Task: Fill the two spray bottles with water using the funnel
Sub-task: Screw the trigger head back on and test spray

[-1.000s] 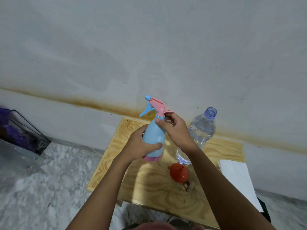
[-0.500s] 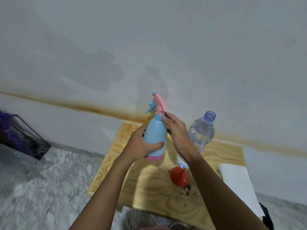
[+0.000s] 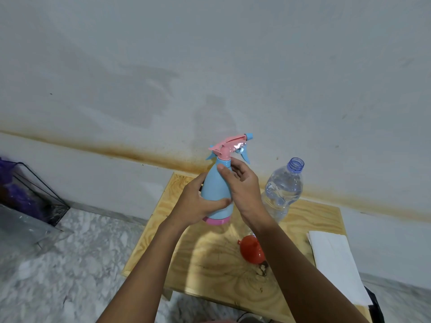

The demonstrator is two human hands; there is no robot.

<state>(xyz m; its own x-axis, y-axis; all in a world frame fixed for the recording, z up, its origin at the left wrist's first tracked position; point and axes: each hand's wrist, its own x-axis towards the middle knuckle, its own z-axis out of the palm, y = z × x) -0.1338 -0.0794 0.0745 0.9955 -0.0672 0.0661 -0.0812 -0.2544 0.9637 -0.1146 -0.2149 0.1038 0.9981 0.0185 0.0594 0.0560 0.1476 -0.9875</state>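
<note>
Above the wooden table (image 3: 210, 271), near its far left corner: spray bottle (image 3: 215, 190) held upright, long axis vertical, nozzle pointing right. Left hand (image 3: 193, 206) wrapped round the blue body, thumb across the front; right hand (image 3: 245, 185) pinching the neck under the pink head. Red funnel (image 3: 253, 251) lying mid-table

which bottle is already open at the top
The clear water bottle: its neck stands uncapped. The blue spray bottle, gripped by the left hand, still carries its pink trigger head.
</note>
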